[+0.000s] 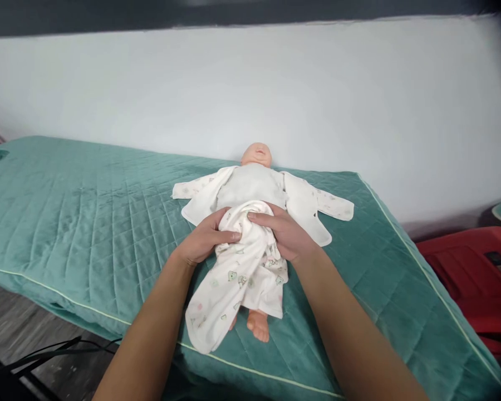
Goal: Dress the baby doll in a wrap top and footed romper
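A baby doll (256, 154) lies on its back on a green quilted cover, head toward the wall. Its white patterned jacket (303, 200) is spread open on both sides, with the sleeves out and the pale cloth torso showing. Over the doll's lower body, my left hand (206, 236) and my right hand (286, 229) grip a bunched white printed cloth (223, 289) from either side, thumbs on top. One end of the cloth hangs toward the front left. Patterned trousers cover the legs, and a bare foot (258, 325) sticks out below. My fingertips are hidden under the folds.
The green quilted bed (87, 217) stretches far to the left, against a white wall (192, 89). A red plastic object (471, 273) stands beyond its right edge. Black cables (67, 346) lie at the lower left above the dark floor.
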`<control>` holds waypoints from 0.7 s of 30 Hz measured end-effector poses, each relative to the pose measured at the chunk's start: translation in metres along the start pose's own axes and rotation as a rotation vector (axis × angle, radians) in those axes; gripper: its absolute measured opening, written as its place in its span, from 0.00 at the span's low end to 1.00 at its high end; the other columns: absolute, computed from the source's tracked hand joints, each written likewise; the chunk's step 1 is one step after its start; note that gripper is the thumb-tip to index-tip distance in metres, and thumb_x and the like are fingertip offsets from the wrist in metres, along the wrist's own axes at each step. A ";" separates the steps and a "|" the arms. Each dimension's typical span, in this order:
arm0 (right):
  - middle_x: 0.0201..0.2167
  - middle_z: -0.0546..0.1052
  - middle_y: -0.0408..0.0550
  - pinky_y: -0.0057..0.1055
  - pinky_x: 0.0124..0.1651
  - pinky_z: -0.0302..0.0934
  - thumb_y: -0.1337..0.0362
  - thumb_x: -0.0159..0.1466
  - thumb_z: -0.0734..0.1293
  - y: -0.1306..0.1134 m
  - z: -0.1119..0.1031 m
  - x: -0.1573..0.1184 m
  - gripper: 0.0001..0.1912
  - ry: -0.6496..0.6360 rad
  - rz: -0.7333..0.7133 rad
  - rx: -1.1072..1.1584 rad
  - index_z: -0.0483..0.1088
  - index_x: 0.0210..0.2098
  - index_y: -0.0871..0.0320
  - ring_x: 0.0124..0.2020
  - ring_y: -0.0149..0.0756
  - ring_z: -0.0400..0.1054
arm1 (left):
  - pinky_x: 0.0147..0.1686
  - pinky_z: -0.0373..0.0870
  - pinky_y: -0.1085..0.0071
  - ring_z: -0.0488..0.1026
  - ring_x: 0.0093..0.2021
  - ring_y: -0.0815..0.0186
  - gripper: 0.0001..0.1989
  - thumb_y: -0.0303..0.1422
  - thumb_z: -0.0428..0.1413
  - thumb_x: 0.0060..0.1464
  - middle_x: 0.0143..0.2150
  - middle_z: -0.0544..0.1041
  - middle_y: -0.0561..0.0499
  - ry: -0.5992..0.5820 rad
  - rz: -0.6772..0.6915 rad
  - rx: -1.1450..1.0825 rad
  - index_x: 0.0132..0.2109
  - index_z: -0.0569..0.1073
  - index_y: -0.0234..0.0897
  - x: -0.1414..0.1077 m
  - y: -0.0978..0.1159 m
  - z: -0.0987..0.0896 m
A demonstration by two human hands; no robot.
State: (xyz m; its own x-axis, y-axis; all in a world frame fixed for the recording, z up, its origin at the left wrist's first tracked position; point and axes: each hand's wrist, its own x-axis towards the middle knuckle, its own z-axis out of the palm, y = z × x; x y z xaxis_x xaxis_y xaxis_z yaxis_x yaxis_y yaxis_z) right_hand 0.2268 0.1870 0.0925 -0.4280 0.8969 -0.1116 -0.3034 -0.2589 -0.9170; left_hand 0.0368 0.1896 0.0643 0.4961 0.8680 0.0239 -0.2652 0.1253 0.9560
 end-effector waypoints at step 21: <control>0.44 0.80 0.50 0.39 0.47 0.68 0.59 0.58 0.73 0.001 0.000 -0.004 0.26 -0.061 0.008 -0.245 0.72 0.55 0.57 0.46 0.44 0.74 | 0.33 0.69 0.71 0.76 0.35 0.61 0.19 0.40 0.67 0.44 0.34 0.80 0.48 0.316 0.010 -0.157 0.40 0.78 0.31 0.003 -0.006 0.010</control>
State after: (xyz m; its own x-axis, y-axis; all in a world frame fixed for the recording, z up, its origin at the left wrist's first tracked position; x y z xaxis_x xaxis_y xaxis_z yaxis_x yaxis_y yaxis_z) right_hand 0.2285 0.1829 0.0917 -0.4821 0.8700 -0.1030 -0.0872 -0.1647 -0.9825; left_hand 0.0481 0.1869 0.0615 0.2194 0.9722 -0.0820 -0.4051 0.1673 0.8988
